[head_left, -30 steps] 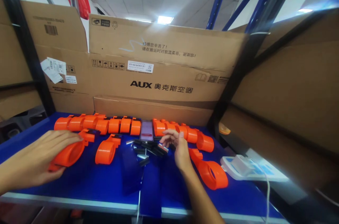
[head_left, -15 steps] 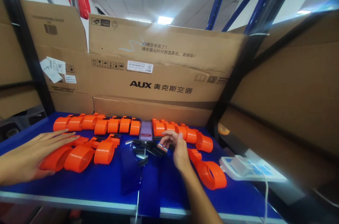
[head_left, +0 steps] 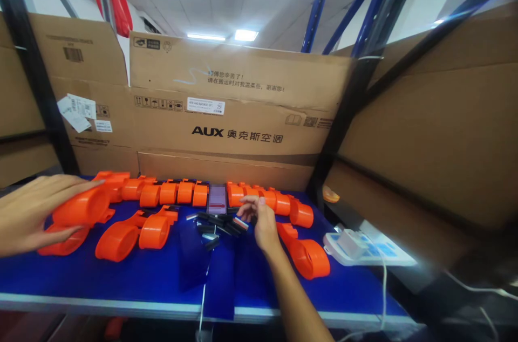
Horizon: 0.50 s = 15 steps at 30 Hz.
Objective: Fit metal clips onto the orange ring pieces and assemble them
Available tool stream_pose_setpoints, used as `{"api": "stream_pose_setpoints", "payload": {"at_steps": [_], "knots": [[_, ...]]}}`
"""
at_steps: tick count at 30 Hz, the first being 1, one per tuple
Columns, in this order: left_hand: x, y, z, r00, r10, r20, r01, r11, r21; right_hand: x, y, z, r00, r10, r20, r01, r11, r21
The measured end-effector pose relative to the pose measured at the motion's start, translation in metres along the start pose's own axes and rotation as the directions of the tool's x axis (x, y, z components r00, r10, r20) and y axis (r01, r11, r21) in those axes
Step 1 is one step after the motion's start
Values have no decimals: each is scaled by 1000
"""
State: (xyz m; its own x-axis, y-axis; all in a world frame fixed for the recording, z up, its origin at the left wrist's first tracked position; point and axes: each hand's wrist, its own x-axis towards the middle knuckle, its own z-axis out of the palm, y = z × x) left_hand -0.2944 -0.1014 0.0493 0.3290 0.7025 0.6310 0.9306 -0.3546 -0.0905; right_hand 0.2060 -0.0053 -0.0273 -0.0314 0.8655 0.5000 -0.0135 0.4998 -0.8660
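Note:
At the left, my left hand [head_left: 38, 212] is closed round an orange ring-shaped part [head_left: 83, 206], lifted above another orange ring [head_left: 62, 239]. Two more orange ring parts [head_left: 117, 241] lie on the blue table to its right. My right hand [head_left: 261, 219] is near the middle, its fingers curled beside a pile of small black and silver pieces [head_left: 216, 225]; whether it holds one cannot be made out. An orange part with a long arm [head_left: 311, 258] lies right of my right wrist.
Rows of orange rings [head_left: 185, 192] line the back, with a phone [head_left: 217, 199] between them. A cardboard box wall [head_left: 243, 110] stands behind. At the right is a white power strip [head_left: 364, 249] with cables. Black posts [head_left: 342, 110] flank the table.
My left hand has closed on an orange ring and raised it from the front row. My right hand stays by the black pieces. The camera view has shifted slightly.

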Motion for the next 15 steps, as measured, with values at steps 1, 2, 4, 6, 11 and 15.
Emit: {"api": "stream_pose_setpoints", "payload": {"at_steps": [1,2,4,6,11,15], "knots": [[8,9,-5,996,83,37,-83,997,-1,0,1,0,1000,1,10,-1,1000,-8],[16,20,-8,986,154,56,-155,988,5,0,1,1,1000,0,24,0,1000,-24],[32,50,-8,965,257,53,-259,966,29,1,1,2,998,5,60,-1,998,-68],[46,88,0,919,393,24,-394,918,36,1,0,4,995,22,93,-13,995,-100],[71,186,43,843,535,49,-530,844,-84,2,-3,8,983,81,163,-81,997,-8],[84,229,74,795,604,54,-581,784,-217,2,-3,9,979,124,163,-129,992,17]]}}
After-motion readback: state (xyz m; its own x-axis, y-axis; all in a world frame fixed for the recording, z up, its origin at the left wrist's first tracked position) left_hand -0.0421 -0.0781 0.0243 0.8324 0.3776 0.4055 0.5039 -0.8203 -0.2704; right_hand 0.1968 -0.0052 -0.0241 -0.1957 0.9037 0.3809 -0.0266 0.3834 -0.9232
